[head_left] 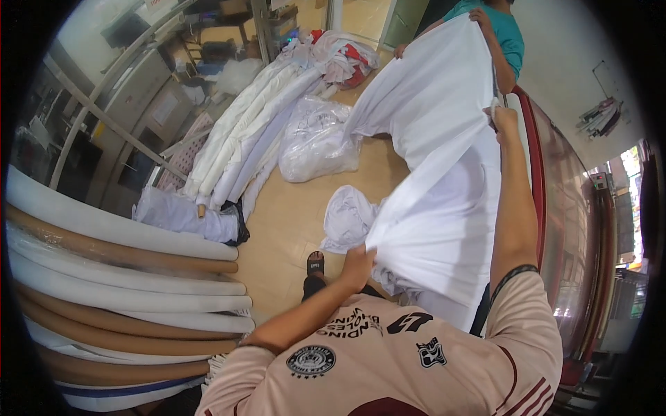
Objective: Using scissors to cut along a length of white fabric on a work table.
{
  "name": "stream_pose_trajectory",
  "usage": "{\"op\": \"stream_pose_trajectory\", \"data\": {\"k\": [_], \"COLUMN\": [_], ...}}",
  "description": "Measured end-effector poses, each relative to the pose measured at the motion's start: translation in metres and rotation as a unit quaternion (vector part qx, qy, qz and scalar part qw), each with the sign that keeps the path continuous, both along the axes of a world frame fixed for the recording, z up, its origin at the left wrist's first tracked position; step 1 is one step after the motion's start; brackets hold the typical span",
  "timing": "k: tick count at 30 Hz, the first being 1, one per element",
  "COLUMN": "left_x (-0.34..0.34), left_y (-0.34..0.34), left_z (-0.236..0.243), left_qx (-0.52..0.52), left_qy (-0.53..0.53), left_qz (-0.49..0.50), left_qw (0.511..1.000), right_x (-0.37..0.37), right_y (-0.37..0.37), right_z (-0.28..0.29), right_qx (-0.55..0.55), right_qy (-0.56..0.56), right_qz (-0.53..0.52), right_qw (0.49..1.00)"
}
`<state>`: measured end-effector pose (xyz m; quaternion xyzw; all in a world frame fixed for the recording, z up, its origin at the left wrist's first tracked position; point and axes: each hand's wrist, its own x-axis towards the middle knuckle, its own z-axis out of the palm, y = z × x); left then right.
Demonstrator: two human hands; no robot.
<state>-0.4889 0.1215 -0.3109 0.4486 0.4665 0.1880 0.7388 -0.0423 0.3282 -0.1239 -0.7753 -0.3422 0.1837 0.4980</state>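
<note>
A wide white cloth [430,104] stretches between me and a co-worker [506,41] in a teal top at the upper right, whose hands grip its far edge. My right hand [504,121] grips the cloth's right edge, raised beside a long red-edged machine or table. Lower and further left, my left hand [359,265] is closed on gathered cloth, which is pulled into folds. A bunched white cloth [347,215] lies on the floor just beyond my left hand, and more cloth hangs below the stretched part.
Long wrapped rolls [125,277] in white and brown fill the lower left. Fabric bundles [257,118] and a plastic-wrapped pack [316,142] lie on the tan floor [270,215]. A glass partition stands upper left; the red-edged machine [555,208] runs along the right.
</note>
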Motion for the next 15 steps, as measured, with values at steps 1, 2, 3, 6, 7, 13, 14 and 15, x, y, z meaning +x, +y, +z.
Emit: {"op": "stream_pose_trajectory", "data": {"k": [1, 2, 3, 6, 7, 13, 14, 15], "left_x": [0.022, 0.043, 0.062, 0.113, 0.125, 0.171, 0.176, 0.177], "left_y": [0.014, 0.026, 0.041, 0.090, 0.109, 0.118, 0.108, 0.097], "left_z": [-0.005, -0.008, -0.006, 0.023, 0.038, 0.125, 0.136, 0.143], "left_qx": [-0.072, -0.157, -0.158, -0.102, -0.095, 0.268, 0.312, 0.309], "left_qy": [-0.118, -0.235, -0.281, -0.336, -0.318, -0.038, 0.028, 0.033], "left_qz": [0.074, 0.157, 0.168, 0.192, 0.169, 0.058, 0.014, 0.009], "left_qw": [0.988, 0.946, 0.932, 0.916, 0.928, 0.961, 0.950, 0.950], "right_x": [-0.004, -0.010, -0.017, -0.044, -0.058, -0.155, -0.169, -0.175], "right_y": [-0.018, -0.038, -0.056, -0.123, -0.145, -0.265, -0.272, -0.280], "right_z": [0.007, 0.011, 0.014, 0.016, 0.012, -0.010, -0.010, -0.004], "right_qx": [0.022, 0.012, 0.026, 0.013, 0.002, -0.041, 0.007, 0.033], "right_qy": [0.019, 0.035, 0.064, 0.107, 0.082, 0.081, 0.095, 0.148], "right_qz": [0.010, 0.009, 0.006, 0.027, 0.025, -0.036, -0.052, -0.049], "right_qw": [1.000, 0.999, 0.998, 0.994, 0.996, 0.995, 0.994, 0.987]}}
